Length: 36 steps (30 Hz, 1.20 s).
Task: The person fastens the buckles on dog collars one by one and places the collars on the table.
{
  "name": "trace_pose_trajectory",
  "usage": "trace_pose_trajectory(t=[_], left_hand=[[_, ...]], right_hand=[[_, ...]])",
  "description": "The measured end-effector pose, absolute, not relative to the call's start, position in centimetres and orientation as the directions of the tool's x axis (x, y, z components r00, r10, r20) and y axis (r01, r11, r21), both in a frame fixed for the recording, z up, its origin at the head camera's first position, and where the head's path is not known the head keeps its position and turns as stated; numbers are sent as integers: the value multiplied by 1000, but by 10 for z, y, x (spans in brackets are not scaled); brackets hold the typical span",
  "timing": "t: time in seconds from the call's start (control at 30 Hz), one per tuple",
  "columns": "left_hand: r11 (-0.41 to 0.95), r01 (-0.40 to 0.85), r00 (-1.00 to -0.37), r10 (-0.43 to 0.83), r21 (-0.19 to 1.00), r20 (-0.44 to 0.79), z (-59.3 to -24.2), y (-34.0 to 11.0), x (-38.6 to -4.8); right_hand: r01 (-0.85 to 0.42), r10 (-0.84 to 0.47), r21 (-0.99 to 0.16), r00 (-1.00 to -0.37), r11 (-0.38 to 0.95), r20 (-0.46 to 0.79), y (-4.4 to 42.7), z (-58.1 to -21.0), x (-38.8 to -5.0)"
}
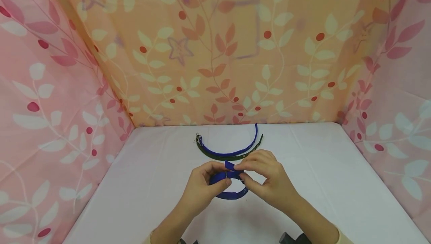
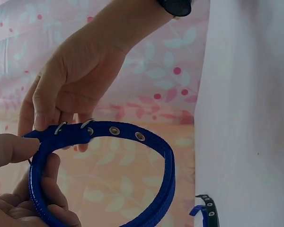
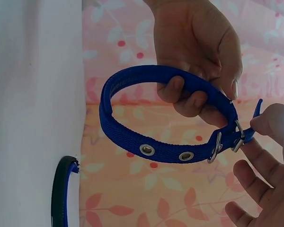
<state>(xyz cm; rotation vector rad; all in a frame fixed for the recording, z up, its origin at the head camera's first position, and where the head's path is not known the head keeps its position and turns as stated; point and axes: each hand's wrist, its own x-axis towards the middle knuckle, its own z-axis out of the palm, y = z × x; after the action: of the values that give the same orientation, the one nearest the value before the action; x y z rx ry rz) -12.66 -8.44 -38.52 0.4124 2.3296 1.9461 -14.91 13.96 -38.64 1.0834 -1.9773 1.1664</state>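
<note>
A blue collar (image 3: 168, 158) with metal eyelets is bent into a ring, held up above the table between both hands. My left hand (image 1: 198, 186) grips its band, the thumb on one side and fingers curled behind. With thumb and fingers, my right hand (image 1: 271, 174) pinches the strap's tip (image 3: 258, 109), which sticks out past the metal buckle (image 3: 238, 137). A metal ring (image 3: 215, 147) sits on the band beside the buckle. In the left wrist view, two eyelets (image 2: 114, 131) show further along the strap.
Beyond the hands, a second blue collar (image 1: 225, 154) and a dark green collar (image 1: 215, 156) lie curved together on the white table (image 1: 161, 150). Patterned orange cloth (image 1: 215, 98) stands at the back, pink cloth (image 1: 67, 124) at the sides.
</note>
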Motion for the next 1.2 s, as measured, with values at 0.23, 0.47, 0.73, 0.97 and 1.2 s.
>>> trace_pose_trajectory(t=[0.23, 0.47, 0.73, 0.97, 1.2], left_hand=[[138, 146, -960, 260, 980, 107, -385, -84, -127], [135, 143, -963, 248, 980, 107, -385, -84, -126], [113, 153, -959, 259, 982, 119, -388, -83, -127], [104, 171, -955, 262, 980, 139, -392, -81, -127], [126, 181, -957, 251, 975, 145, -395, -78, -127]], right_hand=[[-883, -334, -379, -458, 276, 824, 140, -384, -151], [-884, -337, -364, -452, 294, 826, 140, -383, -151], [-888, -333, -333, -433, 317, 838, 140, -385, -151], [-884, -328, -328, -435, 333, 839, 139, -384, -150], [-887, -326, -316, -424, 336, 845, 139, -385, -150]])
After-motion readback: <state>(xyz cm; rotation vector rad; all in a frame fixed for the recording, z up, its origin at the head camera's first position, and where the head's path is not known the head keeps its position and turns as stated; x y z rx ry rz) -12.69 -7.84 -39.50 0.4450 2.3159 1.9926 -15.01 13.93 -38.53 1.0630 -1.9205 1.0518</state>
